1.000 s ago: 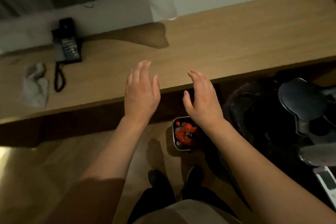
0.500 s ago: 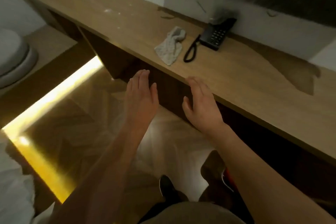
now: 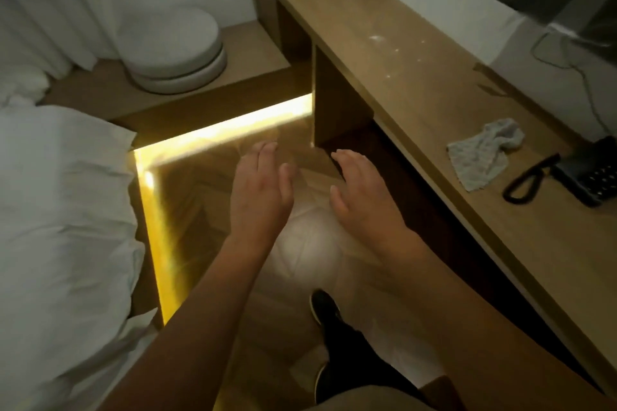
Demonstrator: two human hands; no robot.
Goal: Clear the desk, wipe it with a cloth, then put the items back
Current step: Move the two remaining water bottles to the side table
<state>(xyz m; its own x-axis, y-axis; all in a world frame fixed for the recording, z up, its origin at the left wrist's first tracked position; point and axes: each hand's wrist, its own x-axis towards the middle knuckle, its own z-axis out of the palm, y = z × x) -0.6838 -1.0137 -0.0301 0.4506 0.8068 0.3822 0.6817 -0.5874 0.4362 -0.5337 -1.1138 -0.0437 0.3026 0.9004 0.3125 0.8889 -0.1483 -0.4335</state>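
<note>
Head view: left hand (image 3: 258, 192) and right hand (image 3: 362, 192) hover palm-down over the floor, fingers straight and relaxed, holding nothing. Crumpled grey cloth (image 3: 482, 153) lies on the long wooden desk (image 3: 384, 43), just beside the black corded telephone (image 3: 587, 173).

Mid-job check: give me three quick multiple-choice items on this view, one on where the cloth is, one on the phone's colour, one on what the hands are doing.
1. Where is the cloth?
A. on the desk beside the phone
B. on the bed
C. in a hand

2. What colour is the phone?
A. white
B. black
C. red

3. What state are the hands in?
A. both holding the cloth
B. one holding the phone
C. both open, holding nothing

Answers:
1 A: it lies crumpled on the desktop, left of the phone's cord.
2 B: body and cord are black.
3 C: the left hand and right hand hover over the floor, fingers straight.
</note>
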